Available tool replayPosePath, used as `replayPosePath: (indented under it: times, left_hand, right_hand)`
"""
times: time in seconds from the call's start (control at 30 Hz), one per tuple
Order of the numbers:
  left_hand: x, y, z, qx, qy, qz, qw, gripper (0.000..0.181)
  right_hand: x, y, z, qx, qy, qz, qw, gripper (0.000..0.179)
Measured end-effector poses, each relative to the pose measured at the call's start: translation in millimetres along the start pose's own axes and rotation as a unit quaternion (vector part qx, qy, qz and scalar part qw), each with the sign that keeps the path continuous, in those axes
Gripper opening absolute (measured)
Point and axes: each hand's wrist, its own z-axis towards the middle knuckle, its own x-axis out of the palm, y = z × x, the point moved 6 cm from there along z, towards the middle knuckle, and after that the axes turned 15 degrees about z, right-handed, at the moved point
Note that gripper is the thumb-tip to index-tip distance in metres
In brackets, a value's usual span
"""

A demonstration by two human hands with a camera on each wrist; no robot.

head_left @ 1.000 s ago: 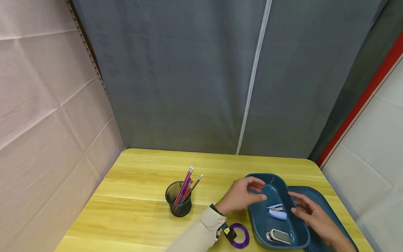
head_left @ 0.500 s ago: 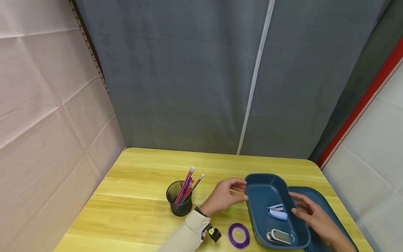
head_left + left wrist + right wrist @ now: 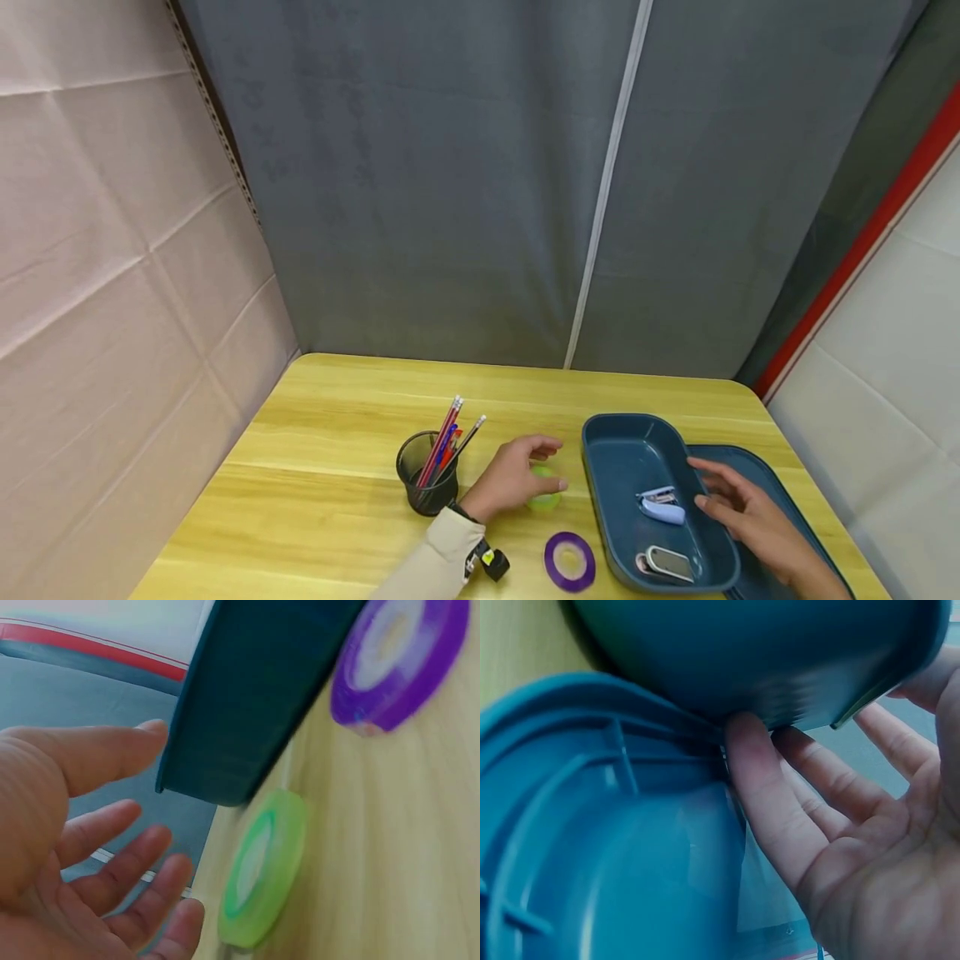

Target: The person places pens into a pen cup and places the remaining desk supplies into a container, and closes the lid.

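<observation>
My left hand (image 3: 512, 475) hovers with relaxed, spread fingers over a green tape roll (image 3: 545, 502), partly covering it in the head view. The left wrist view shows the green roll lying just beyond the fingertips, nothing held. My right hand (image 3: 738, 512) grips the right rim of a dark blue plastic box (image 3: 628, 467), thumb at the rim and fingers at the outer wall; some fingers are hidden behind it. Inside the box lie a light-blue stapler (image 3: 662, 507) and a small silver-grey rounded object (image 3: 669, 564).
A purple tape roll (image 3: 552, 569) lies left of the box. Behind my left wrist stands a black mesh pen cup (image 3: 429, 500) with pencils and pens. A dark blue ribbed lid (image 3: 757, 467) lies partly under the box. A grey curtain (image 3: 450, 208) hangs behind the table.
My left hand has moved left, from over the box to over the green tape roll. The right hand has stayed at the rim; the box has barely shifted.
</observation>
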Motion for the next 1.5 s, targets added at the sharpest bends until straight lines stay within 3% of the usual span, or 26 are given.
replayPosePath:
  times: [0.2,0.57,1.0,1.3,1.5]
  left_hand:
    - [2.7,5.6,-3.2,-0.013,0.012,0.042,0.9989,0.064]
    - [2.5,15.3,-7.7,-0.012,-0.001,0.093,0.9956,0.062]
    - [1.6,21.6,-10.7,-0.019,0.01,0.103,0.9944,0.062]
    - [3.5,17.9,-9.3,-0.008,0.014,0.153,0.988,0.062]
    - [6.8,17.0,-9.8,-0.013,0.013,0.141,0.9898,0.068]
  right_hand:
    - [-1,-1,-2.1,0.0,0.004,0.011,0.9999,0.071]
    - [-1,-2,-5.9,0.011,0.011,0.026,0.9995,0.072]
    - [0,-1,-7.4,0.023,0.006,0.028,0.9993,0.073]
    - [2,-3,-7.8,0.021,0.0,0.032,0.9993,0.071]
    - [1,-3,-7.7,0.016,0.005,0.034,0.9993,0.072]
